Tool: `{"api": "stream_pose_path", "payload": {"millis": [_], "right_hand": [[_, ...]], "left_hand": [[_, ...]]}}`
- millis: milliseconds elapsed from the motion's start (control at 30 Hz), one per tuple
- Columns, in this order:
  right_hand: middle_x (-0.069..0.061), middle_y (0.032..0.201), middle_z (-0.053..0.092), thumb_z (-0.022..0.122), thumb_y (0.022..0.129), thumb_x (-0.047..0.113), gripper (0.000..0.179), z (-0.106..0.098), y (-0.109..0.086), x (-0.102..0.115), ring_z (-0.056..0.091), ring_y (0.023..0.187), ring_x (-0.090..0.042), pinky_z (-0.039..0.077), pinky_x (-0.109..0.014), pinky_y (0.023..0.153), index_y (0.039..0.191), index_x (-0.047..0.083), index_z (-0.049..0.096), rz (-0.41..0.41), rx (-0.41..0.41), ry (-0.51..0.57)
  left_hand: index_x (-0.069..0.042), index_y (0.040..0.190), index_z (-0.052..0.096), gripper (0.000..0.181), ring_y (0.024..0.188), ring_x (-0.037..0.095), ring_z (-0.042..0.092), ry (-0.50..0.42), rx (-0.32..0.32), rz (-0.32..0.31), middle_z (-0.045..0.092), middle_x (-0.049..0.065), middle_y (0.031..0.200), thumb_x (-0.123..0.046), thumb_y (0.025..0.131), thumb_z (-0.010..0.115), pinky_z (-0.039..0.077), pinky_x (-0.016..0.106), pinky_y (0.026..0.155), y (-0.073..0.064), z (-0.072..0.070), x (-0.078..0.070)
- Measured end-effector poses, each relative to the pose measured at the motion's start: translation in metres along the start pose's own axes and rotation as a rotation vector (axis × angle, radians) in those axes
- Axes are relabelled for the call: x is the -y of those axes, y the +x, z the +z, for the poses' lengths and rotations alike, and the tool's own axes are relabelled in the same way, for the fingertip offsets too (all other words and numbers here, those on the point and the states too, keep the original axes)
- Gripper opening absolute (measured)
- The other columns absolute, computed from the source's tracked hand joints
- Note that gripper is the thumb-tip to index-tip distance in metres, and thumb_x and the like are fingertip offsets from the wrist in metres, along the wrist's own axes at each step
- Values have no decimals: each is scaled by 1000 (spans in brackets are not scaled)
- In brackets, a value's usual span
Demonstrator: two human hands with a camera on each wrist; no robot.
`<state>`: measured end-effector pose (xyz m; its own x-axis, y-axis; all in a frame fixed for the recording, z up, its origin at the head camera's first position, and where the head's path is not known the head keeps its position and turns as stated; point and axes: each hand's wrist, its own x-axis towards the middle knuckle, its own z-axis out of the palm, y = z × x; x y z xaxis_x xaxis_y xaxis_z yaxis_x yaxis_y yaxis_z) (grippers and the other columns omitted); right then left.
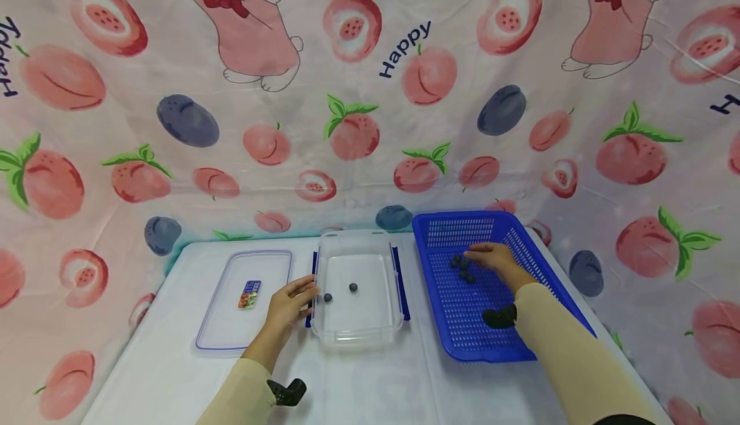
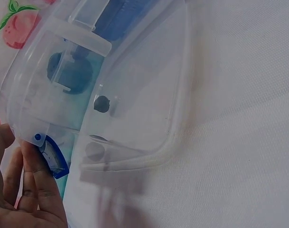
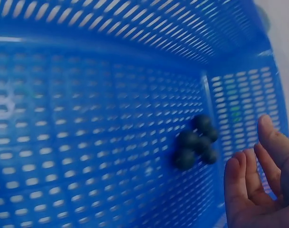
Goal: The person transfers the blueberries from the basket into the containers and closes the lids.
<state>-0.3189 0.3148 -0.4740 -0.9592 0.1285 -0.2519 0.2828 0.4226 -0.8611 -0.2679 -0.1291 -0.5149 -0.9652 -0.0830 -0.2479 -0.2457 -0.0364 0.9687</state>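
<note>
A clear plastic container (image 1: 364,312) with blue side latches stands near the middle of the table, holding two blueberries (image 1: 353,287). My left hand (image 1: 283,306) grips its left edge; the left wrist view has the fingertips by a blue latch (image 2: 62,166). To the right, my right hand (image 1: 491,258) reaches into a blue slotted basket (image 1: 430,284). Its fingers, loosely bent and holding nothing, hover beside a cluster of several blueberries (image 3: 186,140) on the basket floor, as the right wrist view shows.
Left of the container lies a clear lid (image 1: 216,303) with a blue rim and a colourful label (image 1: 250,294). A white cloth (image 1: 376,386) covers the table. Behind it hangs a fruit-patterned curtain (image 1: 347,78). The basket's raised walls surround the right hand.
</note>
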Motion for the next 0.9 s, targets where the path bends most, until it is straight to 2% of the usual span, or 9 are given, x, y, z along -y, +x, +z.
{"api": "stream_pose_path", "payload": {"millis": [233,333,367,600,700,900], "right_hand": [[-30,136,53,78,86,27,63,-4,3,-21,55,123,-42,48,-48,103,130,-11,56,125,2,51],[-31,133,55,74,89,20,53,0,2,-25,54,124,-43,47,-49,103,127,-14,57,162,-17,77],[-31,137,52,71,92,16,51,2,0,-26,49,128,-45,44,-50,106,129,-15,54,172,-16,84],[-32,143,43,67,92,5,49,10,-2,-32,42,133,-46,41,-50,108,132,-17,50,186,-14,80],[-31,144,44,69,90,3,49,12,1,-36,44,133,-44,42,-49,108,132,-14,52,206,-38,77],[-30,140,48,73,85,1,50,14,4,-40,49,128,-43,45,-49,104,129,-13,56,193,-62,58]], "left_hand": [[-3,132,61,46,84,3,64,-6,2,8,67,-9,99,-11,89,73,55,20,64,-1,-1,1],[-3,132,60,46,84,4,64,-5,1,9,67,-8,100,-11,89,73,55,20,64,-1,-1,1],[-3,132,61,46,84,4,64,-3,1,9,67,-8,100,-11,89,73,55,20,64,-1,-1,1],[-4,132,62,44,84,4,64,0,-1,9,67,-8,100,-11,89,73,55,20,64,0,0,2],[-4,132,61,45,83,4,64,-3,-2,10,67,-9,99,-11,89,73,55,20,64,-1,0,2],[-3,131,61,46,83,3,64,-10,-2,16,67,-10,97,-12,88,74,55,19,63,-1,0,4]]}}
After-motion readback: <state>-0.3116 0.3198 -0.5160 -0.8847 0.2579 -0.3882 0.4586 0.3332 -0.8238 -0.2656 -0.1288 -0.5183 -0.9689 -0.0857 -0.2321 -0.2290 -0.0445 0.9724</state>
